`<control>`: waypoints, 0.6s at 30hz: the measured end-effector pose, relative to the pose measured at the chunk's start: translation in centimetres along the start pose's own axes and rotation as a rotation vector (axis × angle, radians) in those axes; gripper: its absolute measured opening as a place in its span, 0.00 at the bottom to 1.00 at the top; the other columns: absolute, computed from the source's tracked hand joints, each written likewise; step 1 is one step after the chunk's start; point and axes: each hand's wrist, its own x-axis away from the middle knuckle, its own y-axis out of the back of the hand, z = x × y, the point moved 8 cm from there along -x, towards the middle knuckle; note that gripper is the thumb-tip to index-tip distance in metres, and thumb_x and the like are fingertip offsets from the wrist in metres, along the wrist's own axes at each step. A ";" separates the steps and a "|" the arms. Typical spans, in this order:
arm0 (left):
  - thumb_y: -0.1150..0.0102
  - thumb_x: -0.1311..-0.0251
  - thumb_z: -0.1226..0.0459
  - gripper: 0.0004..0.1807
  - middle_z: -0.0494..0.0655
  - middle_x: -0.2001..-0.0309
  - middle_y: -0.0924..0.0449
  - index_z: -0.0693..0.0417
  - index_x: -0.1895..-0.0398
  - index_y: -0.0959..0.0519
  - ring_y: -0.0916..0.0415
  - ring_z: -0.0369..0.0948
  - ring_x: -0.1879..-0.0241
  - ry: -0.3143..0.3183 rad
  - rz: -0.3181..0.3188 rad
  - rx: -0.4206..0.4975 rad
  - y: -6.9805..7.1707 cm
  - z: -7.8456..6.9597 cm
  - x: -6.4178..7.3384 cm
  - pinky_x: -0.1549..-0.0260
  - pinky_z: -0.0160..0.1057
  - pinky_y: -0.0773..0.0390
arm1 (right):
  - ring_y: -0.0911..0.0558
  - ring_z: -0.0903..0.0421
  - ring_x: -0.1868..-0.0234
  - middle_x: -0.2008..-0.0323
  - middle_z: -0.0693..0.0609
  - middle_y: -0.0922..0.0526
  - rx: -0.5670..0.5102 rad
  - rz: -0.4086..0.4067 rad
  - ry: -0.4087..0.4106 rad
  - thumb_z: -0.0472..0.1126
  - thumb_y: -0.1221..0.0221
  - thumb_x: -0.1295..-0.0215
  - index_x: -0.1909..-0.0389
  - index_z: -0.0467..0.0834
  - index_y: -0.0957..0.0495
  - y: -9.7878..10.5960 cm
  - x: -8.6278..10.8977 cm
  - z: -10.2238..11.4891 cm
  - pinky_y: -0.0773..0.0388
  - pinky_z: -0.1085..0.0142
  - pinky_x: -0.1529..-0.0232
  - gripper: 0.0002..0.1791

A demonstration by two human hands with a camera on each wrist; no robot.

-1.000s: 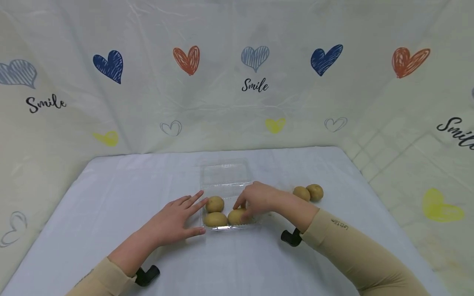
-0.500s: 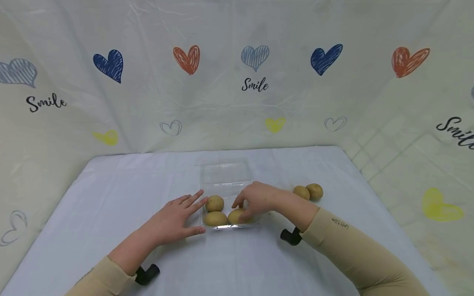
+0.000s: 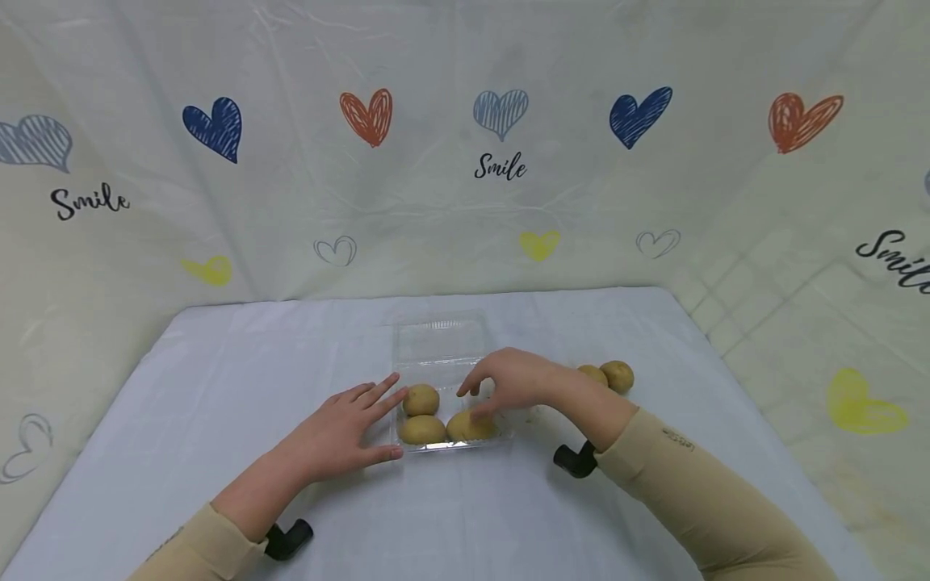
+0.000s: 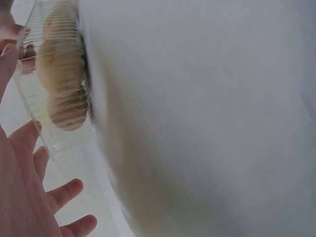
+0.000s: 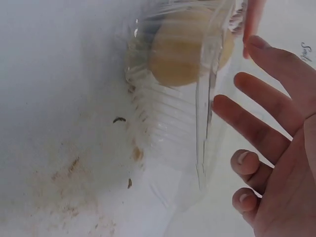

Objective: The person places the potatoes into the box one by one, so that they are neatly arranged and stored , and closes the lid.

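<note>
A clear plastic clamshell box (image 3: 450,449) lies with its lid (image 3: 441,339) folded back on the far side. Three potatoes show in it: a rounder potato (image 3: 421,400) at back left, an oval potato (image 3: 423,430) at front left, and another potato (image 3: 465,426) at front right. My left hand (image 3: 341,436) is spread along the box's left side, fingertips at the rim. Over the right part of the box is my right hand (image 3: 514,381), its fingers loosely bent and apart. In the right wrist view, nothing is between the fingers of that hand, and a potato (image 5: 175,57) sits inside the clear wall.
To the right of the box, two more potatoes (image 3: 617,376) lie together, one partly hidden by the right forearm. Brown crumbs of dirt (image 5: 74,165) dot the white cloth (image 3: 465,516) beside the box. A curtain (image 3: 436,202) with printed hearts hangs behind the table.
My right hand has lifted slightly up and to the right off the front-right potato, which stays in the box. The left hand keeps its place.
</note>
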 end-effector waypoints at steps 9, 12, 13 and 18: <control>0.49 0.40 0.31 0.47 0.39 0.20 0.57 0.34 0.21 0.49 0.45 0.52 0.27 0.007 0.000 0.010 -0.1 0.1 0.1 0.34 0.60 0.40 | 0.21 0.52 0.49 0.58 0.61 0.17 -0.052 -0.105 0.002 0.54 0.30 0.42 0.49 0.58 0.15 2.2 1.6 -1.5 0.26 0.58 0.48 0.19; 0.49 0.40 0.30 0.48 0.39 0.20 0.57 0.34 0.21 0.49 0.45 0.52 0.27 0.002 -0.005 0.009 -0.1 0.1 0.1 0.34 0.60 0.40 | 0.21 0.52 0.49 0.59 0.64 0.18 -0.060 -0.122 -0.027 0.55 0.30 0.42 0.50 0.61 0.16 2.7 2.4 -2.5 0.26 0.58 0.49 0.18; 0.49 0.40 0.30 0.48 0.39 0.20 0.57 0.34 0.21 0.49 0.45 0.52 0.27 -0.001 -0.008 0.010 -0.1 0.1 0.1 0.34 0.60 0.40 | 0.21 0.52 0.49 0.59 0.64 0.18 -0.068 -0.124 -0.041 0.55 0.30 0.42 0.50 0.61 0.16 2.9 2.7 -2.9 0.26 0.58 0.49 0.18; 0.48 0.40 0.31 0.47 0.40 0.20 0.56 0.35 0.21 0.48 0.45 0.52 0.27 -0.008 -0.018 0.013 0.0 0.0 0.1 0.35 0.60 0.39 | 0.22 0.52 0.48 0.56 0.60 0.18 -0.093 -0.139 -0.117 0.55 0.31 0.41 0.49 0.61 0.16 3.4 4.4 -5.1 0.27 0.57 0.48 0.18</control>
